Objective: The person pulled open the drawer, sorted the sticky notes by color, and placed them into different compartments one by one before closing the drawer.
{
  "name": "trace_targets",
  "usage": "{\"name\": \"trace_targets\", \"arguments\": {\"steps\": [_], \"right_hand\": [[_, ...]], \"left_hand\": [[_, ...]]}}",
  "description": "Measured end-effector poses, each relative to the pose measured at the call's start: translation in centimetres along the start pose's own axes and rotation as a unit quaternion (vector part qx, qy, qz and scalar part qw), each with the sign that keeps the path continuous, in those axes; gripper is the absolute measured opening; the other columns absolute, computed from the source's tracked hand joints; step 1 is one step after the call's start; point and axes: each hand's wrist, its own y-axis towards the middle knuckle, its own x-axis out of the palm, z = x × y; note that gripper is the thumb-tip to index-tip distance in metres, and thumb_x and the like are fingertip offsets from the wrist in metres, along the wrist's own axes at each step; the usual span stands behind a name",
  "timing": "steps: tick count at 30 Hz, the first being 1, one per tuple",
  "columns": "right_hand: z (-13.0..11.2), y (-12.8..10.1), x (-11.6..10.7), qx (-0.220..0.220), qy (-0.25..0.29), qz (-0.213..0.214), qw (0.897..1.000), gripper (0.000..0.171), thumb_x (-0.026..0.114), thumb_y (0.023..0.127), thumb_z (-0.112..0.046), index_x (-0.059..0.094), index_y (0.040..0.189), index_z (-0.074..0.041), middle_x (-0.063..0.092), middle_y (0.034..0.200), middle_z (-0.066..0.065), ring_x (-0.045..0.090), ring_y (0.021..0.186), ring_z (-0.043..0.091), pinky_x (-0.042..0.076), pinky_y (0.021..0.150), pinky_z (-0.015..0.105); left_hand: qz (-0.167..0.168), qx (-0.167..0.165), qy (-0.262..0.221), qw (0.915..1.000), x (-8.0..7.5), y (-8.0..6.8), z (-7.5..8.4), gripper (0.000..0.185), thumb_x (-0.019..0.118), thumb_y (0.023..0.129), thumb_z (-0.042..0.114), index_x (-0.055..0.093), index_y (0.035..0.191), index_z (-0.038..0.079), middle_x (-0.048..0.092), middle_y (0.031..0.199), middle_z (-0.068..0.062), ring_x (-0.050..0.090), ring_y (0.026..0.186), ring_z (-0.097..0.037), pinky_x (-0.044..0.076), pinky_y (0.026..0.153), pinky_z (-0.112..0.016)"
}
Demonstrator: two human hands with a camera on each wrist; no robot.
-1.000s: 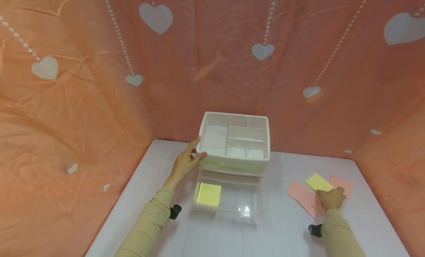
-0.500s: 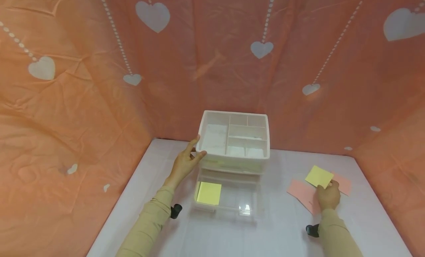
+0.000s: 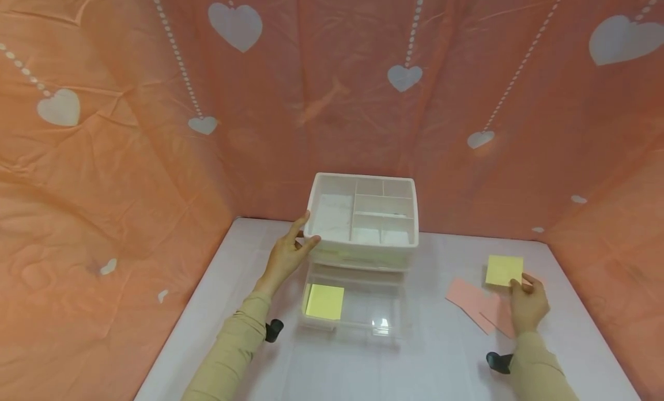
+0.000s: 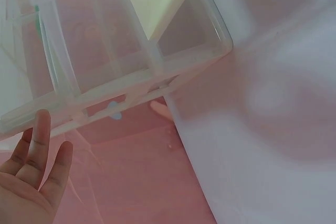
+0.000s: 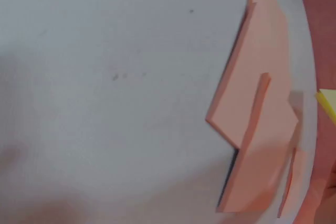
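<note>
My right hand [image 3: 528,306] pinches a yellow note [image 3: 504,270] and holds it up over the pink notes [image 3: 479,305]. The open drawer [image 3: 355,306] is off to my left. My left hand [image 3: 287,254] rests open on the white box [image 3: 363,219] corner, closer to the drawer.

organizer [image 3: 363,219] behind open drawer [image 3: 353,303], notes [image 3: 479,303] right

No text, label, brand or number can be read anywhere
</note>
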Motion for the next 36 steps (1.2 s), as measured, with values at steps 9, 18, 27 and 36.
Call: {"name": "trace_targets", "arguments": {"steps": [9,18,27,36], "right_hand": [[-2.2,-0.3,-0.7,0.033,0.167,-0.015,0.985,0.032,0.057,0.091,-0.010,0.060,0.123,-0.005,0.055,0.069,-0.017,0.055,0.057,-0.006,0.045,0.058,0.005],[-5.1,-1.4,-2.1,0.042,0.230,-0.052,0.971,0.028,0.059,0.091,-0.011,0.064,0.119,-0.011,0.056,0.076,-0.008,0.056,0.060,0.000,0.046,0.058,0.007],[-8.1,-3.2,-2.1,-0.041,0.319,-0.084,0.943,0.023,0.062,0.085,0.003,0.067,0.107,0.004,0.068,0.079,-0.004,0.057,0.056,0.007,0.048,0.054,0.012],[-11.1,-6.3,-0.9,-0.162,0.412,-0.212,0.871,0.023,0.053,0.083,0.020,0.069,0.094,0.007,0.071,0.079,0.002,0.060,0.058,0.009,0.049,0.055,0.014]], "left_hand": [[-0.005,-0.007,0.000,1.0000,-0.1,-0.1,0.1,0.063,0.058,0.089,0.045,0.027,0.144,0.041,0.060,0.115,-0.018,0.062,0.079,-0.022,0.051,0.070,-0.037],[-0.009,-0.006,-0.002,0.9999,0.0,-0.2,0.0,0.063,0.058,0.089,0.045,0.026,0.144,0.041,0.060,0.116,-0.018,0.061,0.077,-0.021,0.050,0.069,-0.035],[-0.006,-0.006,-0.003,1.0000,0.0,-0.3,-0.1,0.063,0.058,0.090,0.045,0.026,0.144,0.041,0.060,0.117,-0.017,0.061,0.077,-0.020,0.049,0.068,-0.032],[-0.009,-0.007,-0.009,0.9999,0.0,0.0,-0.1,0.065,0.057,0.089,0.048,0.024,0.144,0.043,0.058,0.119,-0.018,0.060,0.076,-0.019,0.049,0.068,-0.032]]}}
